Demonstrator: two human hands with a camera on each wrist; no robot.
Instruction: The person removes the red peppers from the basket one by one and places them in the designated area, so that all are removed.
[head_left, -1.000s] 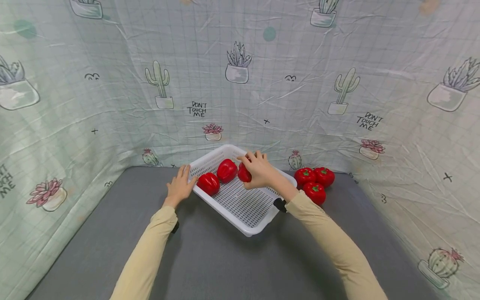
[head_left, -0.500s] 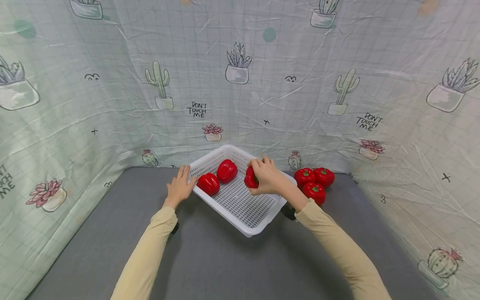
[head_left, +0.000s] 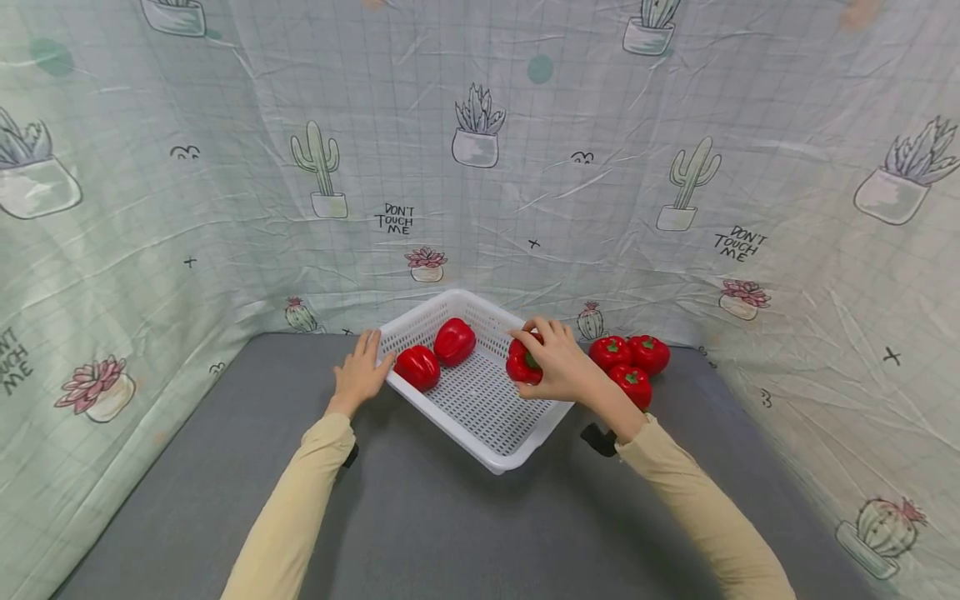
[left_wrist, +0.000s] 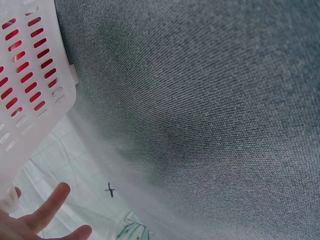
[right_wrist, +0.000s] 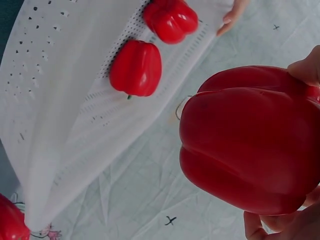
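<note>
My right hand [head_left: 558,367] holds a red bell pepper [head_left: 522,360] above the right side of a white plastic basket [head_left: 457,429]. In the right wrist view, fingers and thumb grip that shiny bell pepper [right_wrist: 250,140] at its sides. At the basket's left corner rests my left hand [head_left: 360,375], with its fingers spread along the rim. The left wrist view catches some of its fingers [left_wrist: 47,207] beside the perforated basket wall [left_wrist: 37,60]. Two more red bell peppers, one nearer [head_left: 417,367] and one farther [head_left: 454,342], lie inside the basket at its left end.
Right of the basket, three red bell peppers [head_left: 630,385] stand close together with green stems up. A dark grey cloth [head_left: 450,533] covers the table. Behind it and at both sides hangs a pale curtain [head_left: 525,200] with cactus prints.
My right hand has moved to the right with the bell pepper, from mid-basket toward the right rim, and more of the pepper shows. The left hand and the basket have stayed put.
</note>
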